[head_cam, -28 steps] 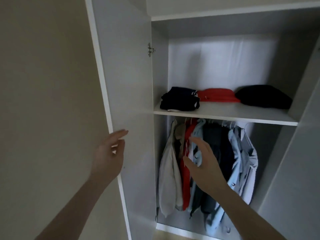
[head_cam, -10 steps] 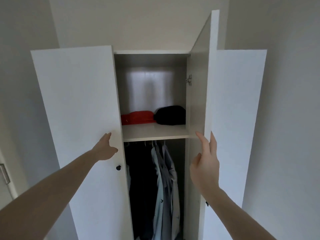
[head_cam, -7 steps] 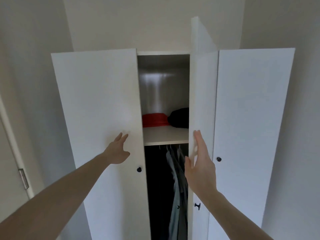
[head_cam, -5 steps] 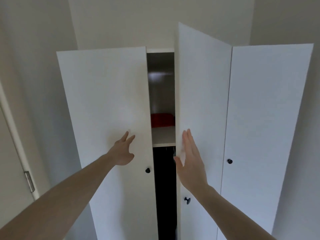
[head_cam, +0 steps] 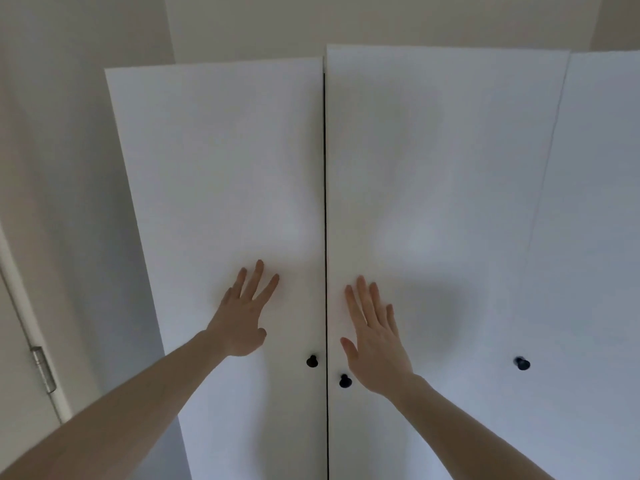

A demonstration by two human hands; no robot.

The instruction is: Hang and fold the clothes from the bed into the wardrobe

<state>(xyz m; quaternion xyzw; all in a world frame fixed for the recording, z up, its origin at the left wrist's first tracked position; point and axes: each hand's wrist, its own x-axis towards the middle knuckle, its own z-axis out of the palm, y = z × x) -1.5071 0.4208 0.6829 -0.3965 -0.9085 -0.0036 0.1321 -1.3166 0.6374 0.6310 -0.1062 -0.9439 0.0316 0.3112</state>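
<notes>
Tall white flat-panel wardrobe (head_cam: 433, 168) fills the view, its doors together with only a thin dark seam between the two middle panels; clothes not visible, presumably behind them. Panels look rigid, smooth, light on their hinges; best taken by the small round black knobs (head_cam: 312, 361), not the slick faces. Left hand (head_cam: 242, 313) lies flat, fingers spread on the left panel. Right hand (head_cam: 375, 337) flat, fingers straight, on the adjoining panel.
</notes>
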